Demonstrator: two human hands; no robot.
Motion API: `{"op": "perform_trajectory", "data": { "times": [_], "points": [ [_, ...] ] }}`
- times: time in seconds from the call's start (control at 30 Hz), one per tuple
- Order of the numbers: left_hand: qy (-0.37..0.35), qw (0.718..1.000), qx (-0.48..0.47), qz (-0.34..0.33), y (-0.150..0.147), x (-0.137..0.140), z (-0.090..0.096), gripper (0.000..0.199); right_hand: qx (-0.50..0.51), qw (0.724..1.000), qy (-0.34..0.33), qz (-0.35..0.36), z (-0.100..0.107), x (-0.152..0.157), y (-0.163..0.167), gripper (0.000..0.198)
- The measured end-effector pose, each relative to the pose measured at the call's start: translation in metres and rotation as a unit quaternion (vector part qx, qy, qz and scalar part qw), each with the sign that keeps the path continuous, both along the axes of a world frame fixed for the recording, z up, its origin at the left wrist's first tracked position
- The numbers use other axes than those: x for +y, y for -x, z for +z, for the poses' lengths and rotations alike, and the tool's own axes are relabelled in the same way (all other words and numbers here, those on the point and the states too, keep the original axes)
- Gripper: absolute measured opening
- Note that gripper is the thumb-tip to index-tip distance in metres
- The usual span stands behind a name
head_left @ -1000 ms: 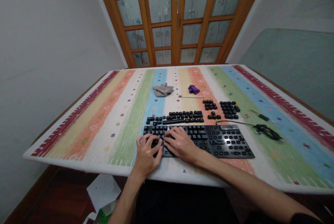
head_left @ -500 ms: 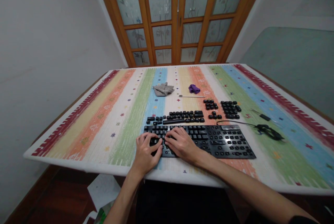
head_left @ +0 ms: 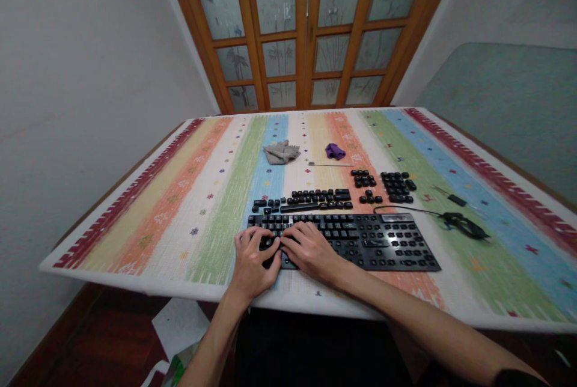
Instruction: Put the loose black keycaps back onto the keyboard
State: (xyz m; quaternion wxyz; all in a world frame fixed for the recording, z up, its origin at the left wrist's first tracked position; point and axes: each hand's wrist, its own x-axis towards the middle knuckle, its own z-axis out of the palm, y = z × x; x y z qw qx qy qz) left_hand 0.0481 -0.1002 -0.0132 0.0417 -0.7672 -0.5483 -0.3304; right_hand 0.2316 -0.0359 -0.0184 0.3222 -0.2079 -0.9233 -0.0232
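Observation:
A black keyboard (head_left: 383,246) lies near the front edge of a table covered by a striped cloth (head_left: 180,219). Many of its right-hand keys are off. My left hand (head_left: 252,261) rests on the keyboard's left end, fingers spread over the keys. Beside it, my right hand (head_left: 311,249) lies on the keys, its thumb and first finger close to my left thumb. Nothing shows between the fingers of either hand. Rows of loose black keycaps (head_left: 315,199) lie just behind the keyboard, with more keycap groups (head_left: 396,185) to the right.
A grey cloth (head_left: 280,152), a purple item (head_left: 334,151) and a thin metal tool (head_left: 331,164) lie farther back. The bundled keyboard cable (head_left: 464,225) and a small black part (head_left: 457,200) sit at the right. Wooden glass doors (head_left: 311,26) stand behind. Paper (head_left: 175,327) lies on the floor.
Both hands stay on the keyboard's left part with only small finger shifts. The view has tilted slightly, so everything sits a little higher in the picture.

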Motion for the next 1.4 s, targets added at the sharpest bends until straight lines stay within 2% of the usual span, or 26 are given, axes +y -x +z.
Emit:
{"op": "perform_trajectory", "data": {
  "times": [0.17, 0.27, 0.67, 1.07, 1.4],
  "points": [
    [0.006, 1.0, 0.001, 0.03, -0.0028, -0.0007, -0.0026, 0.017, 0.006, 0.999, 0.014, -0.033, 0.0017, -0.0005, -0.0011, 0.014],
    [0.001, 0.999, 0.001, 0.04, -0.002, -0.0013, -0.0033, 0.017, 0.003, 0.999, 0.016, -0.029, 0.0013, -0.0008, -0.0021, 0.013],
    [-0.05, 0.996, -0.068, 0.028, -0.0034, -0.0016, -0.0044, 0.017, 0.001, 1.0, 0.012, -0.024, 0.002, -0.0023, -0.0007, 0.013],
    [-0.051, 0.994, -0.093, 0.006, -0.0032, 0.0021, -0.0073, 0.014, 0.001, 1.0, -0.001, -0.023, 0.0025, 0.0008, -0.0027, 0.014],
    [-0.048, 0.995, -0.092, -0.009, -0.0053, 0.0048, -0.0067, 0.015, 0.006, 0.999, 0.017, -0.026, 0.0009, 0.0012, -0.0039, 0.014]
  ]
}}
